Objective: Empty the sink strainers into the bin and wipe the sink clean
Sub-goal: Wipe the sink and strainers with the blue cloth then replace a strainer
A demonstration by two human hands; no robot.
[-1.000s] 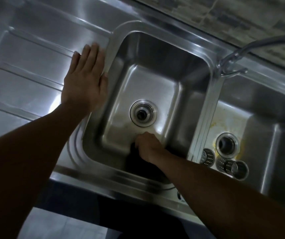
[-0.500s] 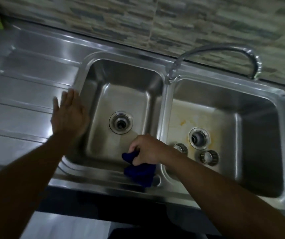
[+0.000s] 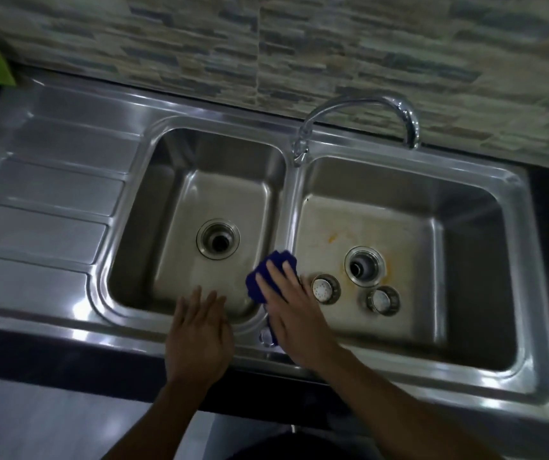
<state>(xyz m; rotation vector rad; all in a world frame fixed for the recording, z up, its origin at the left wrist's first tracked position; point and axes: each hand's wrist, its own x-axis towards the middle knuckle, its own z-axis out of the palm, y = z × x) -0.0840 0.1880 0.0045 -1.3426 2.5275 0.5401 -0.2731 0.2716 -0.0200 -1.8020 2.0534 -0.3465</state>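
Left hand [image 3: 198, 340] flat, fingers straight, holding nothing, over sink front rim [image 3: 127, 315]; right hand [image 3: 291, 322], fingers straight, pressing blue cloth [image 3: 278, 260] onto divider between bowls, long axis front-to-back; two strainers [image 3: 325, 288] [image 3: 383, 300] on end, round faces up, beside right-bowl drain [image 3: 364, 268].
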